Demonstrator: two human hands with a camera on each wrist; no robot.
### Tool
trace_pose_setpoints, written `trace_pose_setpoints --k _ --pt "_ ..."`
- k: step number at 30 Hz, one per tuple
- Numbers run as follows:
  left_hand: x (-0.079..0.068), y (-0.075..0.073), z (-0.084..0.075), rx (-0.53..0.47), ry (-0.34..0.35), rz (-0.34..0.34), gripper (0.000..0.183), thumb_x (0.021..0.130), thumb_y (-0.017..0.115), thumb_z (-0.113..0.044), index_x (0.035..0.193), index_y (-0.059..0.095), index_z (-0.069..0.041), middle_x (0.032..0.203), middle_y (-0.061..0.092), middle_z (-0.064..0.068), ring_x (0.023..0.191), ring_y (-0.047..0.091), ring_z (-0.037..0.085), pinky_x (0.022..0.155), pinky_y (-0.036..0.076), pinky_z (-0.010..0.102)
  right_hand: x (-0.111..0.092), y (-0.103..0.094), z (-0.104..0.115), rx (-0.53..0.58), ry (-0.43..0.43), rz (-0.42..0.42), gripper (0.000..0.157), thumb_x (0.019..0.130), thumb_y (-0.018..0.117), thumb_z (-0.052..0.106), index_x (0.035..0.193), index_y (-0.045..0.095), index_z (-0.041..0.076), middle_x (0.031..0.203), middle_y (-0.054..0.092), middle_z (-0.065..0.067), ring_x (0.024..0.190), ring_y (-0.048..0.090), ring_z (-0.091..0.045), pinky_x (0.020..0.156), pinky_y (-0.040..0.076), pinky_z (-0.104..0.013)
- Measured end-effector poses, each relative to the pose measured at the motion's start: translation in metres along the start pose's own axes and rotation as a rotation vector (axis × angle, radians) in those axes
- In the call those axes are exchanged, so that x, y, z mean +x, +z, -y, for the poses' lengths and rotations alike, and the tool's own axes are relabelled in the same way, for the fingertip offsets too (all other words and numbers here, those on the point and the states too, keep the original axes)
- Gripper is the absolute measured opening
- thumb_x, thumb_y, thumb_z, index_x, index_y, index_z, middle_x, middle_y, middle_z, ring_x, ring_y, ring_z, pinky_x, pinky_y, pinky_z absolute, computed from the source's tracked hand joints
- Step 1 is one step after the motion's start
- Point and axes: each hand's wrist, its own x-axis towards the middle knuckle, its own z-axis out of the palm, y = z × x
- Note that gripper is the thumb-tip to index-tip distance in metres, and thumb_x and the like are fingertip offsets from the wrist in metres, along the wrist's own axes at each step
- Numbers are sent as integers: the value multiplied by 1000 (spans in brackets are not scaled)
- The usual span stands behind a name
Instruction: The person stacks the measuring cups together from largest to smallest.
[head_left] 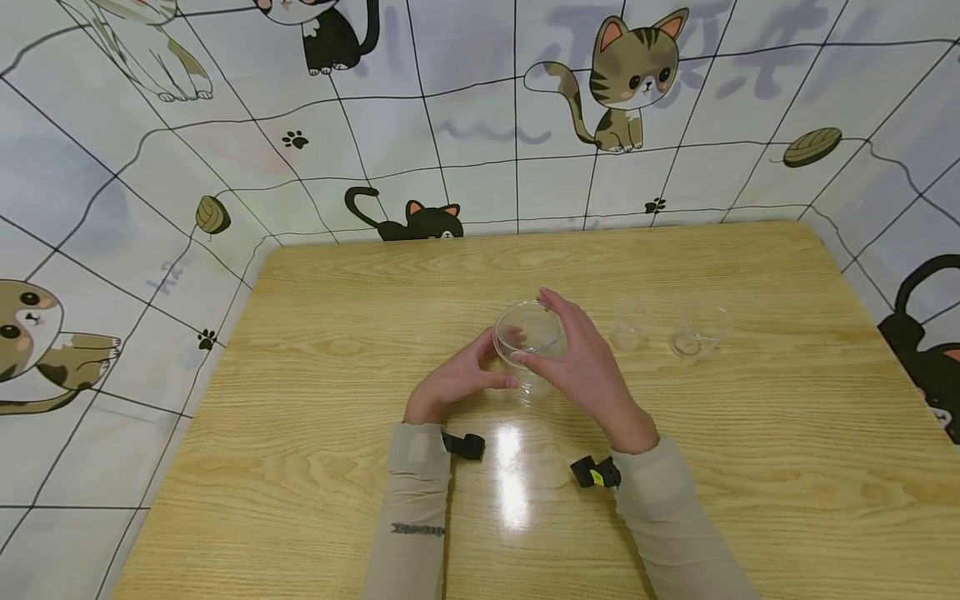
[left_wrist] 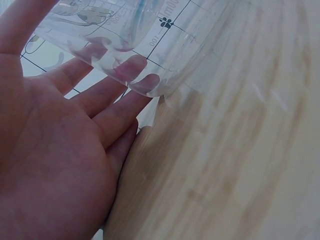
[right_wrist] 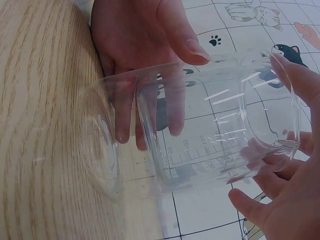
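A clear beaker (head_left: pixel 529 330) with printed volume marks stands upright near the middle of the wooden table. In the right wrist view, a second clear base and walls show within the outer beaker (right_wrist: pixel 100 145), so one beaker seems nested in another. My left hand (head_left: pixel 457 379) holds the lower part from the left, thumb in front and fingers behind the glass. From the right, my right hand (head_left: pixel 588 371) grips the rim between thumb and fingers. Fingertips of the left hand (left_wrist: pixel 60 135) touch the glass low down. Whether the base rests on the tabletop is hard to tell.
A small clear glass vessel (head_left: pixel 697 333) is right of my right hand on the wooden table (head_left: pixel 300 333). Another faint, small clear piece (head_left: pixel 628 335) lies between them. A cloth printed with cats (head_left: pixel 480 125) hangs behind and along the sides.
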Motion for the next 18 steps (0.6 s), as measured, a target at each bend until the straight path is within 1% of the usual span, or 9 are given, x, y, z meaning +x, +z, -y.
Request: trace_pose_setpoints --k 6,11,14,18 --pt "0 0 -2 -8 -13 3 73 78 74 -22 138 33 -27 141 40 -6 132 33 9 108 26 39 0 0 0 3 -2 1 80 74 64 60 141 24 40 141 37 8 130 35 -18 99 34 -51" --pt "-5 1 -16 -23 -21 29 74 80 72 -17 141 30 -18 145 36 2 135 31 16 109 25 41 1 0 -1 13 -1 3 80 74 64 60 141 25 41 141 37 9 130 35 -17 99 34 -51" --pt "-7 2 -24 -9 -18 40 74 81 71 -16 142 28 -14 145 35 6 136 29 20 109 25 41 1 0 -1 10 1 1 80 73 65 61 140 25 41 140 38 9 130 35 -17 99 33 -52" --pt "-7 2 -27 -5 -21 36 74 81 71 -15 142 29 -13 145 35 7 136 30 19 110 24 40 2 0 -1 -5 6 2 82 72 64 63 140 26 41 141 38 9 132 33 -18 100 32 -53"
